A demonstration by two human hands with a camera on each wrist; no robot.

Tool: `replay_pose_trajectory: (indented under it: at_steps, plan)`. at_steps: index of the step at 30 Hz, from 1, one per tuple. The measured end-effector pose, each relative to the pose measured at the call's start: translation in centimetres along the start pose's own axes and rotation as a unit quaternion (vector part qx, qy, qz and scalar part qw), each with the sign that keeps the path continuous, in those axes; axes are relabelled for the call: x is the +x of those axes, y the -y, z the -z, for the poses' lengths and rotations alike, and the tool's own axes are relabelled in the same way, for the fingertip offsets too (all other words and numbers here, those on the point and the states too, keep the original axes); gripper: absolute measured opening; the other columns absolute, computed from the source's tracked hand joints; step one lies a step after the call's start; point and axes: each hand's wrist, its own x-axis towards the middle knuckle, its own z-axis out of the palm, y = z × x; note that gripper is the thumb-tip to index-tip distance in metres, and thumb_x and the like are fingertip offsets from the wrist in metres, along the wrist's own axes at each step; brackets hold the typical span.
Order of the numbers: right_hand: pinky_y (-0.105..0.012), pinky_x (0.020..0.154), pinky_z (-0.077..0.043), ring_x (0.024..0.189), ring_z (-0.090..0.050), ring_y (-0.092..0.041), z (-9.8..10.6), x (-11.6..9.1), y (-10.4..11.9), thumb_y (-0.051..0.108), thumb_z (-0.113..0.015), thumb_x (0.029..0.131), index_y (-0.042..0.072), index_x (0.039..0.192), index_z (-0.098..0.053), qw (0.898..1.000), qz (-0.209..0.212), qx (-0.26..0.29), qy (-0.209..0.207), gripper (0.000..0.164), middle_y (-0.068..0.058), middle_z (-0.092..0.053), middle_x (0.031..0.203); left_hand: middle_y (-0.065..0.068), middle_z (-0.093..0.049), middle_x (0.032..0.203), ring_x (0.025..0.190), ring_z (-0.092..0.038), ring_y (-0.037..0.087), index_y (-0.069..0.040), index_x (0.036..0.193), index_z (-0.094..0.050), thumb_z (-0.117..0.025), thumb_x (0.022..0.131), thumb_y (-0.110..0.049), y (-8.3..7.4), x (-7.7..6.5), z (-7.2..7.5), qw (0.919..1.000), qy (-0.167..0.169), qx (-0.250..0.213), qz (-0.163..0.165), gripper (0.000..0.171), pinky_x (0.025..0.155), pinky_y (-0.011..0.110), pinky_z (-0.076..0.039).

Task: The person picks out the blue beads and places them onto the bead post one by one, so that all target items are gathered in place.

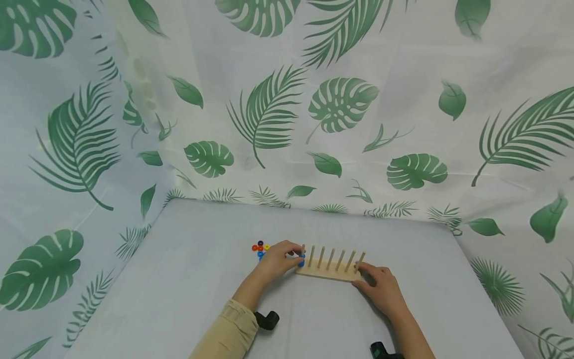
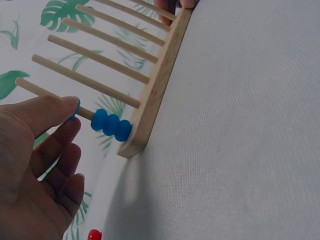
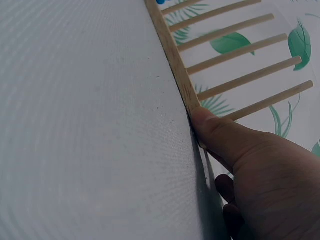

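Note:
A wooden board [image 1: 322, 272] with a row of upright pegs stands on the table. My left hand [image 1: 277, 259] is at its left end, pinching a blue bead [image 2: 77, 107] between thumb and index finger around the end peg. Below it on the same peg, three blue beads [image 2: 111, 125] are stacked down to the board. The other pegs carry no beads. My right hand [image 1: 382, 290] grips the board's right end; in the right wrist view the thumb [image 3: 220, 127] presses its near edge, and the other fingers are partly hidden.
Loose beads in red, orange, yellow, purple and blue [image 1: 260, 248] lie left of the board, partly behind my left hand. A red bead [image 2: 95, 234] shows at the left wrist view's lower edge. Leaf-patterned sheeting [image 1: 287, 124] rises behind the white-covered table [image 1: 215, 234].

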Motion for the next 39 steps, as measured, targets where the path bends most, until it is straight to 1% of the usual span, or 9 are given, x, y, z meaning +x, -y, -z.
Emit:
replay_pose_trajectory:
  at_steps: [3, 10, 17, 22, 27, 29, 32, 36, 39]
  plan:
    - [-0.060, 0.095, -0.045, 0.116, -0.054, -0.034, 0.0, 0.0, 0.0, 0.050, -0.074, 0.083, 0.022, 0.135, -0.060, 1.000, -0.001, -0.001, 0.003, 0.060, -0.009, -0.063, 0.130, -0.010, -0.067, 0.115, 0.105, -0.060, 0.011, -0.027, 0.115, -0.070, -0.067, 0.094, -0.032, 0.1, 0.0, -0.1, 1.0000, 0.001, -0.001, 0.002, 0.022, 0.087, 0.032, -0.051]
    - [-0.058, 0.094, -0.045, 0.114, -0.055, -0.033, -0.1, 0.0, 0.1, 0.051, -0.074, 0.083, 0.023, 0.135, -0.060, 1.000, -0.001, -0.001, 0.004, 0.061, -0.009, -0.063, 0.129, -0.008, -0.067, 0.115, 0.105, -0.061, 0.013, -0.026, 0.114, -0.070, -0.068, 0.094, -0.030, 0.0, -0.3, 0.0, 1.0000, 0.003, -0.001, 0.004, 0.020, 0.086, 0.033, -0.052]
    - [-0.058, 0.094, -0.045, 0.114, -0.055, -0.033, -0.1, 0.0, 0.2, 0.050, -0.074, 0.083, 0.022, 0.134, -0.060, 1.000, 0.002, -0.002, 0.004, 0.060, -0.009, -0.063, 0.131, -0.010, -0.065, 0.123, 0.111, -0.061, 0.014, -0.029, 0.123, -0.067, -0.066, 0.095, -0.034, 0.2, -0.7, 0.4, 1.0000, 0.000, -0.002, 0.010, 0.028, 0.088, 0.034, -0.052]
    - [-0.059, 0.095, -0.045, 0.115, -0.055, -0.034, 0.0, -0.1, 0.4, 0.050, -0.074, 0.083, 0.022, 0.134, -0.060, 1.000, 0.004, 0.000, 0.005, 0.060, -0.010, -0.063, 0.130, -0.008, -0.065, 0.123, 0.111, -0.061, 0.016, -0.028, 0.123, -0.067, -0.066, 0.096, -0.031, 0.6, -1.1, 1.6, 0.9997, -0.025, 0.000, -0.004, 0.027, 0.090, 0.036, -0.052]
    - [-0.059, 0.094, -0.045, 0.114, -0.055, -0.033, 0.1, -0.1, 0.4, 0.048, -0.075, 0.083, 0.021, 0.134, -0.061, 1.000, 0.005, -0.003, 0.003, 0.059, -0.009, -0.063, 0.131, -0.006, -0.066, 0.119, 0.106, -0.062, 0.018, -0.027, 0.121, -0.068, -0.065, 0.096, -0.031, 1.7, -1.6, 2.9, 0.9980, -0.060, 0.019, -0.007, 0.025, 0.086, 0.034, -0.052]
    - [-0.059, 0.094, -0.045, 0.114, -0.055, -0.034, 0.1, -0.1, 0.3, 0.048, -0.075, 0.083, 0.022, 0.133, -0.061, 1.000, 0.005, -0.005, 0.002, 0.059, -0.010, -0.063, 0.131, -0.005, -0.066, 0.118, 0.103, -0.062, 0.017, -0.026, 0.121, -0.068, -0.066, 0.096, -0.030, 2.2, -1.8, 3.5, 0.9972, -0.073, 0.017, -0.003, 0.025, 0.085, 0.034, -0.053]
    - [-0.059, 0.095, -0.045, 0.115, -0.055, -0.034, 0.2, -0.1, 0.2, 0.049, -0.075, 0.083, 0.022, 0.134, -0.061, 1.000, 0.003, -0.005, 0.002, 0.059, -0.010, -0.063, 0.131, -0.004, -0.066, 0.118, 0.104, -0.062, 0.016, -0.024, 0.120, -0.069, -0.067, 0.095, -0.029, 2.9, -2.1, 4.2, 0.9959, -0.088, 0.018, 0.001, 0.025, 0.088, 0.037, -0.053]
    - [-0.059, 0.095, -0.045, 0.114, -0.055, -0.033, 0.2, 0.0, 0.1, 0.049, -0.074, 0.084, 0.022, 0.134, -0.061, 1.000, 0.003, -0.004, 0.002, 0.059, -0.009, -0.063, 0.131, -0.005, -0.067, 0.118, 0.107, -0.063, 0.017, -0.022, 0.119, -0.070, -0.069, 0.093, -0.027, 3.7, -2.7, 4.9, 0.9949, -0.099, 0.005, 0.021, 0.026, 0.093, 0.040, -0.052]
    - [-0.059, 0.095, -0.045, 0.114, -0.055, -0.033, 0.1, 0.0, 0.0, 0.048, -0.075, 0.084, 0.022, 0.134, -0.061, 1.000, 0.006, -0.005, 0.000, 0.058, -0.009, -0.064, 0.131, -0.004, -0.067, 0.118, 0.107, -0.063, 0.019, -0.021, 0.118, -0.071, -0.070, 0.092, -0.025, 4.2, -3.1, 5.1, 0.9938, -0.103, -0.009, 0.040, 0.026, 0.093, 0.042, -0.051]
